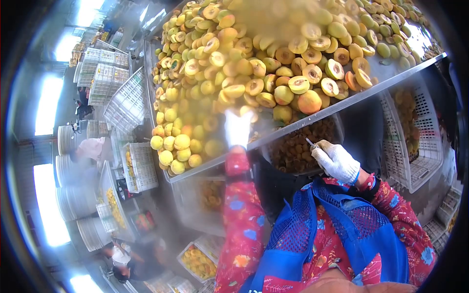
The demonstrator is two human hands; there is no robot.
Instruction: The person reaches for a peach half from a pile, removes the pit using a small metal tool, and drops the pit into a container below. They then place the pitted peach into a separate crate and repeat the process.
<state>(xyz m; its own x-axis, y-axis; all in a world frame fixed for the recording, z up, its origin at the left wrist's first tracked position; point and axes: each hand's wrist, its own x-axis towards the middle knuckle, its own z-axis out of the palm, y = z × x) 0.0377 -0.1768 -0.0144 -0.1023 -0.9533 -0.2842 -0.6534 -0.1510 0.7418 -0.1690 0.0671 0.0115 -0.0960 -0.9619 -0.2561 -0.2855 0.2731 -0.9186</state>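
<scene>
Whole and halved yellow peaches (299,84) are heaped on a metal-edged table (317,111), some halves showing the stone or its hollow. My left hand (238,128), in a white glove, reaches to the table's near edge beside the fruit; glare and blur hide its fingers. My right hand (337,161), also in a white glove, is closed in front of my body, below the table edge. From its fingers sticks out the tip of a thin, pale tool (309,141), the rest hidden in the grip. Behind that hand sits a tub (266,152) of brownish stones or scraps.
White plastic crates (410,166) stand at the right under the table. To the left are stacked crates (110,73), a crate of peaches (198,261) on the floor, and piles of round white trays (73,195). Other people (122,256) are at the far left.
</scene>
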